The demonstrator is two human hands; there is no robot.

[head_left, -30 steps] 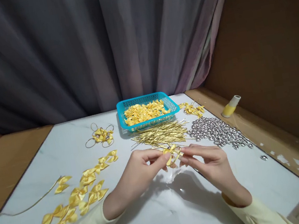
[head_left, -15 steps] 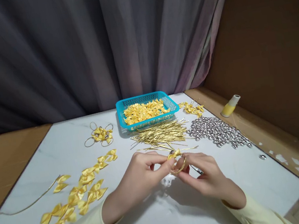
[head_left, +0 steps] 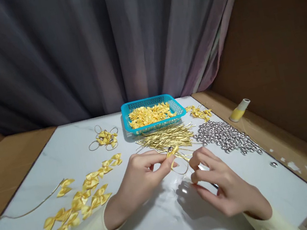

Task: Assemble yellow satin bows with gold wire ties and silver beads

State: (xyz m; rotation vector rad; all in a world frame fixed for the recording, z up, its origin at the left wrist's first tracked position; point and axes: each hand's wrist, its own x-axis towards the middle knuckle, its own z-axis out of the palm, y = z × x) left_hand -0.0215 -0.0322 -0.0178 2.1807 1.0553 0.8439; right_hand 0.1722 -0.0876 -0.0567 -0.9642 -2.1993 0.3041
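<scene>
My left hand (head_left: 139,181) pinches a yellow satin bow (head_left: 173,150) between thumb and fingers. A silver bead (head_left: 170,149) sits on the bow, and a thin gold cord loop (head_left: 183,173) hangs below it. To the right, apart from the bow, is my right hand (head_left: 226,183) with its fingers curled inward. A thin dark object (head_left: 215,186) shows partly in its palm; its kind is hidden. Just beyond both hands lies a pile of gold cord pieces (head_left: 168,138).
A blue basket (head_left: 126,121) of yellow bows stands at the back. Silver beads (head_left: 225,136) spread at right, near a yellow-and-white tube (head_left: 239,110). Loose bows (head_left: 81,199) and a long cord (head_left: 36,209) lie at left. Looped bows (head_left: 106,138) lie behind them.
My right hand has come away from the bow and loop, moving right and slightly down. The left hand still holds the bow, whose loop now hangs lower and thinner.
</scene>
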